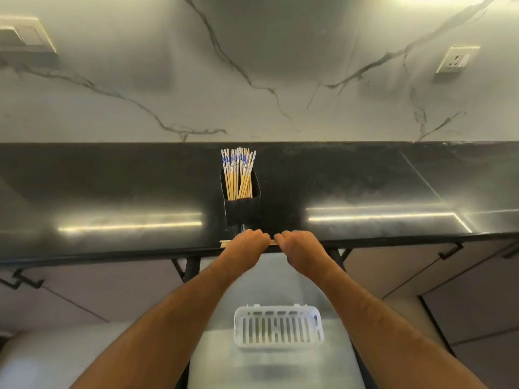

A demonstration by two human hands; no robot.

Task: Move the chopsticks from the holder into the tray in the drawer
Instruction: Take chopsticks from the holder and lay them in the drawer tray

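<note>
Both hands, left hand [248,244] and right hand [295,244], are closing their grip on a small bundle of chopsticks [224,242] lying level at the tabletop's [112,192] near edge, probably squaring the ends. Most chopsticks are standing in the black holder [243,211] just beyond, while the white tray [278,342] is waiting empty in the drawer below.

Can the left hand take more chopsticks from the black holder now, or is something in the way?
Probably not yet: the path is free, but the left hand already grips the horizontal chopsticks together with the right hand, just before the holder.
</note>
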